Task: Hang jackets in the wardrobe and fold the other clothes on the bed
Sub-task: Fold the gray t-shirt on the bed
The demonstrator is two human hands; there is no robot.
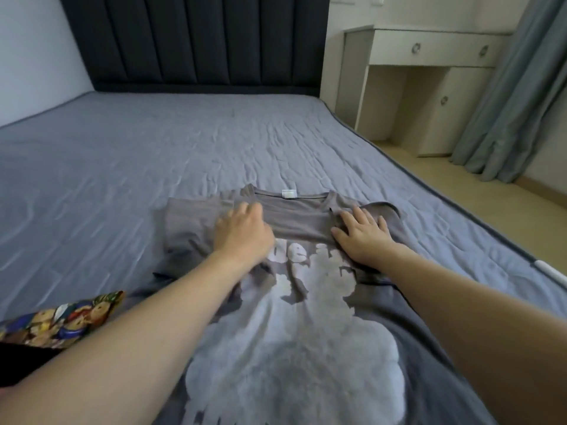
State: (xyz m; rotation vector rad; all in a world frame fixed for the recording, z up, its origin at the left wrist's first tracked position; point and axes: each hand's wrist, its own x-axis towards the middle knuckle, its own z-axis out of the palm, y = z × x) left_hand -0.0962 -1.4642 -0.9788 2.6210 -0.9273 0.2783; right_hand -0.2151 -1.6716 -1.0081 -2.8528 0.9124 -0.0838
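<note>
Broadly, the bed (184, 142) fills the view, its grey-blue sheet wrinkled. On its near part a grey T-shirt (294, 332) with a pale print lies flat, collar pointing to the dark headboard (196, 41). Both forearms reach forward over the shirt. The left hand (242, 230) sits by the left shoulder seam, fingers curled into the cloth, seemingly pinching it. The right hand (363, 234) presses flat near the right shoulder, fingers spread. A colourful printed garment (61, 320) lies at near left.
</note>
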